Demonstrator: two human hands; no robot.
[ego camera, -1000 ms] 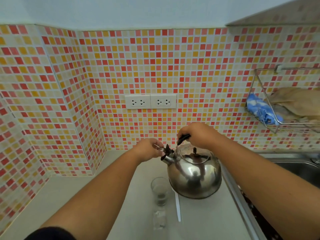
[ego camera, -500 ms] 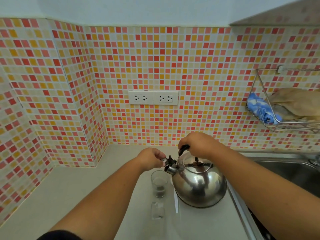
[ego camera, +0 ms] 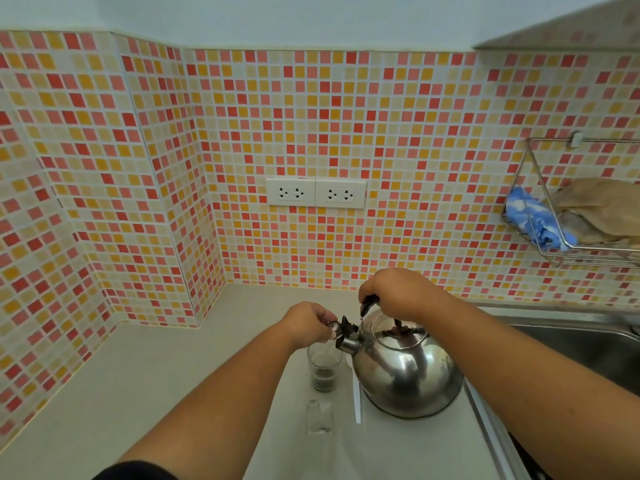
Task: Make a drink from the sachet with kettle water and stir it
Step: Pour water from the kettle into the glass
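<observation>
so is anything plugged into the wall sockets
No, both wall sockets above the counter show bare holes with no plug or cord in them.

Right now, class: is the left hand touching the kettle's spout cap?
Touching. The head view shows the left hand's fingertips pinching the spout cap with no gap, holding it up over the glass.

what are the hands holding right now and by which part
Both hold the steel kettle. The right hand grips its black top handle; the left hand pinches the spout cap, above the glass.
</observation>
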